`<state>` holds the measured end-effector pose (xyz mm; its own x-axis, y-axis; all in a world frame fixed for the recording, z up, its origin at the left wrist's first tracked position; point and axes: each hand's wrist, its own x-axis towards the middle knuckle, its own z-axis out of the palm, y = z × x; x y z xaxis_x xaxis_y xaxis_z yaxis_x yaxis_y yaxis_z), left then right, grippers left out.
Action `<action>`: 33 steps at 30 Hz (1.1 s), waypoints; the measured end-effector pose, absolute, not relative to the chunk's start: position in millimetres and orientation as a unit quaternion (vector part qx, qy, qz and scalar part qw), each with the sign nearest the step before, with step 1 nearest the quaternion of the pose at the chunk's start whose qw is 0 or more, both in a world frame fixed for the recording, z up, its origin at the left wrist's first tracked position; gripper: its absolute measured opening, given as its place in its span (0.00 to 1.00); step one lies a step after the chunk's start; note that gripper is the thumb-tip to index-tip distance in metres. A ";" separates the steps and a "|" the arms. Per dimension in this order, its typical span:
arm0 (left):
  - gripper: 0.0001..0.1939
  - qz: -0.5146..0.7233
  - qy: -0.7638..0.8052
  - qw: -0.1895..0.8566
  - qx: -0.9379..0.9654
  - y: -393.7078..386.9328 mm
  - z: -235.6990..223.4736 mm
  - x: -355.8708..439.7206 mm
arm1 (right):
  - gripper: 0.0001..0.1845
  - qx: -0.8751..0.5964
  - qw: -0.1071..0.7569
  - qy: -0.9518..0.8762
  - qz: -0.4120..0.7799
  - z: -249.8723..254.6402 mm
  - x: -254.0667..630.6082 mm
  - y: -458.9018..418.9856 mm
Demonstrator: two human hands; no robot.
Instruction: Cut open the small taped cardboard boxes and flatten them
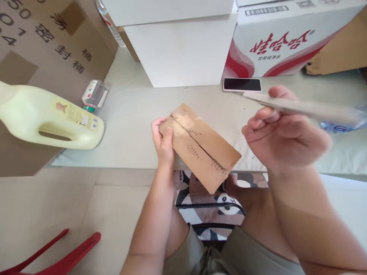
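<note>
My left hand (164,143) grips the upper left end of a small brown cardboard box (205,149), thumb on top. The box is tilted at the table's front edge, with a dark slit along its length and rough puncture marks beside it. My right hand (286,133) is raised to the right of the box, apart from it. Between its thumb and fingers is a thin, flat, pale strip (301,107), narrow at its left end. Its right part is smeared by motion, so I cannot tell its exact kind.
A phone (242,84) lies behind the box. Behind it stand a white carton (183,53) and a red-and-white carton (275,49). A yellow jug (54,118), a small clear bottle (94,95) and a large brown carton (57,46) are at left. A blue plastic package (341,126) is at right.
</note>
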<state>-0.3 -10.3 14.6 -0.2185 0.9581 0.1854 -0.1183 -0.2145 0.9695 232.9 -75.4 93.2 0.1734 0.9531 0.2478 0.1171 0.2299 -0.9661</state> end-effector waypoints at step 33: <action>0.21 0.568 0.438 0.466 0.518 -19.8 21.5 23.1 | 0.13 -0.539 0.378 -0.736 0.159 98.6 187.6 -86.9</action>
<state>23.1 -19.8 21.5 -0.0293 0.9830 0.1812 -0.0764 -0.1829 0.9802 187.6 -86.9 98.6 -0.1345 0.9133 0.3845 0.6723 0.3692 -0.6417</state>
